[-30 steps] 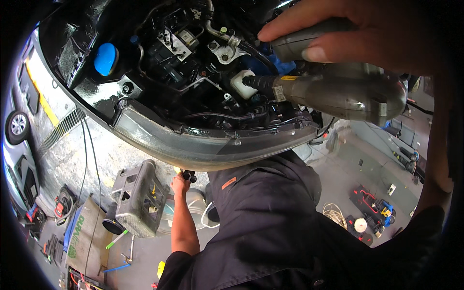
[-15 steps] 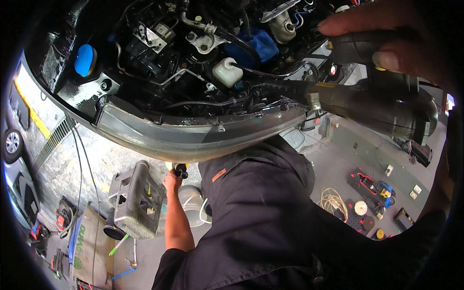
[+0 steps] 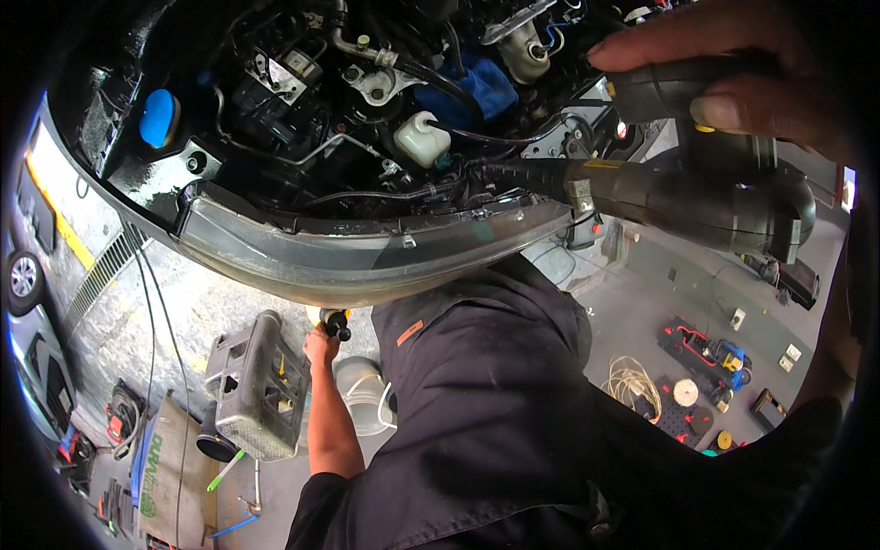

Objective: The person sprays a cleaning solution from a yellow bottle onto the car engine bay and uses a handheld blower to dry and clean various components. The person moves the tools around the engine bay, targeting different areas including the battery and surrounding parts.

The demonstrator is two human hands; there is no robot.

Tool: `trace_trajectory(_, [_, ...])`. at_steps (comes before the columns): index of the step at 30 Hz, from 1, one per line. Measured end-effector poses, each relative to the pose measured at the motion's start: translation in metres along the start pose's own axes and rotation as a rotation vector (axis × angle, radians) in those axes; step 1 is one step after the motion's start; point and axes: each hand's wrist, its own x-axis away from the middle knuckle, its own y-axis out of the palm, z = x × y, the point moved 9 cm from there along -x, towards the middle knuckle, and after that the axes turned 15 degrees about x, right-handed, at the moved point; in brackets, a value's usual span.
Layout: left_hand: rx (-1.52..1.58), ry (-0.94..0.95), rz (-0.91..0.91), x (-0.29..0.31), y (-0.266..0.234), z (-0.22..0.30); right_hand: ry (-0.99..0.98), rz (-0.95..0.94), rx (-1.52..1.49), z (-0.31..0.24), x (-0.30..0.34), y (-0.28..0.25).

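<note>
In my right hand (image 3: 752,92) is a dark hand-held blower (image 3: 678,203), with my fingers wrapped round its handle. Its tapered nozzle points left, over the inner end of the headlight (image 3: 367,261) and into the engine bay. My left hand (image 3: 321,346) hangs low beside my dark trousers, below the headlight, closed on a small black and yellow object (image 3: 336,323) whose kind I cannot make out. Near the blower's nozzle are a white plastic reservoir (image 3: 423,140) and a blue cloth-like cover (image 3: 481,92) among hoses and metal parts.
A blue cap (image 3: 159,118) sits at the bay's left. On the floor stand a grey plastic step stool (image 3: 259,390) and a translucent bucket (image 3: 362,403). Cables trail at left; a coiled cord (image 3: 632,385) and polishing tools (image 3: 706,357) lie at right. Another car (image 3: 37,339) is at far left.
The blower's nozzle has shifted slightly left in the picture, and the engine bay with it. My left hand has moved a little left and up, still holding the same object.
</note>
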Motion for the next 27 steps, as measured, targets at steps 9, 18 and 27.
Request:
trace_trajectory(9, [-0.002, 0.039, 0.031, 0.002, 0.003, -0.005, 0.028, 0.034, -0.005, 0.002, 0.006, 0.001])
trace_trajectory(18, [0.041, -0.002, -0.007, 0.009, 0.012, -0.011, 0.048, 0.040, -0.016, 0.008, 0.007, -0.003])
trace_trajectory(27, [0.067, -0.002, 0.023, 0.011, 0.021, -0.025, 0.089, -0.002, -0.028, 0.016, 0.020, 0.007])
